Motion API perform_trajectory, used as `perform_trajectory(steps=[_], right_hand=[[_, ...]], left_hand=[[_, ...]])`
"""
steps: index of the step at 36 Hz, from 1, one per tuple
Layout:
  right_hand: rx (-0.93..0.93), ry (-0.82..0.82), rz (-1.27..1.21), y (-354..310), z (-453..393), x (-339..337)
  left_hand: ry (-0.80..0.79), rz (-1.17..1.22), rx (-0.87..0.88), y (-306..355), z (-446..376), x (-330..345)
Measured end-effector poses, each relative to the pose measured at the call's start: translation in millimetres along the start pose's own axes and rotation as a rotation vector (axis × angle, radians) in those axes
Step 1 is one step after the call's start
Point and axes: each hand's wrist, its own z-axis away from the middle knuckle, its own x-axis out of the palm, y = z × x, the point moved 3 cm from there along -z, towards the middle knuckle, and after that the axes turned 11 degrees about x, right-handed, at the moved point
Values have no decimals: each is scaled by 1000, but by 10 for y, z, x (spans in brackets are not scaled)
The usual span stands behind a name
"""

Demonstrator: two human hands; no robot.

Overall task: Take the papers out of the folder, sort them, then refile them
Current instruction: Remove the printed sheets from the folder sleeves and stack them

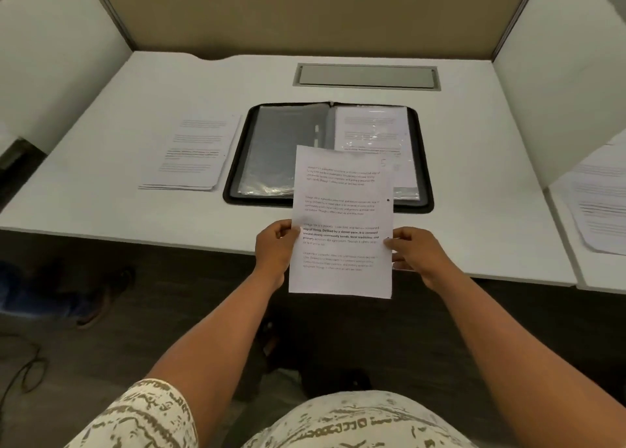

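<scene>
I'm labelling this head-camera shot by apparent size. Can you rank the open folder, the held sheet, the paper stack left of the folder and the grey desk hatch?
1. Open folder
2. Held sheet, though it is nearer the camera, so this is unsure
3. Paper stack
4. Grey desk hatch

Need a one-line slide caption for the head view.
Both hands, left and right, hold a printed sheet above the open folder.

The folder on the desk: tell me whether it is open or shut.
Open. The folder lies flat with both halves spread, zipper edge all round, clear sleeves showing inside, and a printed page in the right-hand sleeve.
</scene>
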Motion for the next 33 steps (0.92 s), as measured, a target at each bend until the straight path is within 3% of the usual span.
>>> perform_trajectory(steps=[8, 23, 33], right_hand=[[-71, 110, 16, -429, -353, 496], [-13, 48, -285, -1464, -954, 1677], [124, -84, -212, -1897, -1288, 2580]], left_hand=[[60, -8, 26, 65, -545, -417], [57, -139, 81, 261, -1704, -1470], [203, -119, 60, 268, -2400, -2205]])
